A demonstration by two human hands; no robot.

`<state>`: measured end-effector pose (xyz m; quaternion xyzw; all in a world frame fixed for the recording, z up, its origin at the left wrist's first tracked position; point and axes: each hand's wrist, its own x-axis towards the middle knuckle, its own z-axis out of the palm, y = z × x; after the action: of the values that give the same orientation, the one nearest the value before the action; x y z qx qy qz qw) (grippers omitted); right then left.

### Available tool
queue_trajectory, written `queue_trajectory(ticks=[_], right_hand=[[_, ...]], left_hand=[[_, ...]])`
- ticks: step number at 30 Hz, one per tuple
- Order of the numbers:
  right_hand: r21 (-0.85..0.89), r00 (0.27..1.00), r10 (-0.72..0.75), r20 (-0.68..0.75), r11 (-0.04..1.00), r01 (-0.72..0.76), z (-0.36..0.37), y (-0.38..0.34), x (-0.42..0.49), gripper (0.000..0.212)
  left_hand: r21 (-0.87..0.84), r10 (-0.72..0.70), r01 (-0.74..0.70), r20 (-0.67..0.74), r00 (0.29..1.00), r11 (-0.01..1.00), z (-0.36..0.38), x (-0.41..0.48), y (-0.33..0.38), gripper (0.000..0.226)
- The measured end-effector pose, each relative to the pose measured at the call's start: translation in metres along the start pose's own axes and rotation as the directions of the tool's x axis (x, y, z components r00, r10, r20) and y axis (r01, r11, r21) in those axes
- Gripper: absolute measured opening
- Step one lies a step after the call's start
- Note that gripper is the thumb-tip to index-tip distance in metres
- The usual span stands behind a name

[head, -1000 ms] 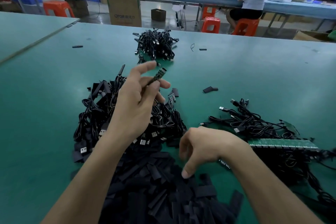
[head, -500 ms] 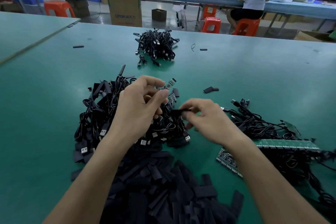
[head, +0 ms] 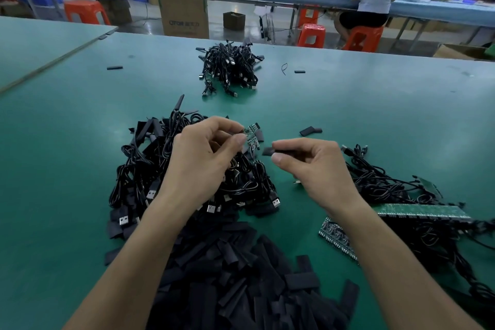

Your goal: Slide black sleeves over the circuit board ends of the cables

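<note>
Green table [head: 375, 115] is heaped nearest with spare sleeves [head: 235, 276], kept within reach. Farther on, a cable's board [head: 251, 128] is pinched by the left hand [head: 203, 161] with its end left bare, and a sleeve [head: 267, 151], not yet touching, is pinched by the right hand [head: 316, 169], seemingly aimed at it.

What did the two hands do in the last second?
The right hand rose from the sleeve pile pinching one black sleeve and brought it up beside the left hand, which still holds the circuit board end, now slightly lower. The sleeve is not on yet. The cable heaps lie unchanged.
</note>
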<state>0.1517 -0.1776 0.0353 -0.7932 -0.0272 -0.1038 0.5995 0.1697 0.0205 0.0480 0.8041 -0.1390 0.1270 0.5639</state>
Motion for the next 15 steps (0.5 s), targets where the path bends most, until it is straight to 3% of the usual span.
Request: queue_trajectory(ticks=[8, 13, 15], right_hand=[[-0.342, 0.949, 0.161, 0.271, 0.938, -0.062, 0.006, 0.013, -0.007, 0.027], [-0.515, 0.969, 0.106, 0.224, 0.857, 0.025, 0.004, 0.007, -0.006, 0.016], [-0.539, 0.938, 0.155, 0.31, 0.841, 0.04, 0.002, 0.002, -0.006, 0.018]], left_hand=[[0.007, -0.005, 0.005, 0.008, 1.0, 1.0, 0.0, -0.001, 0.002, 0.011], [0.004, -0.006, 0.005, 0.012, 1.0, 1.0, 0.0, -0.001, 0.003, 0.01], [0.004, -0.007, 0.007, 0.015, 1.0, 1.0, 0.0, -0.001, 0.004, 0.011]])
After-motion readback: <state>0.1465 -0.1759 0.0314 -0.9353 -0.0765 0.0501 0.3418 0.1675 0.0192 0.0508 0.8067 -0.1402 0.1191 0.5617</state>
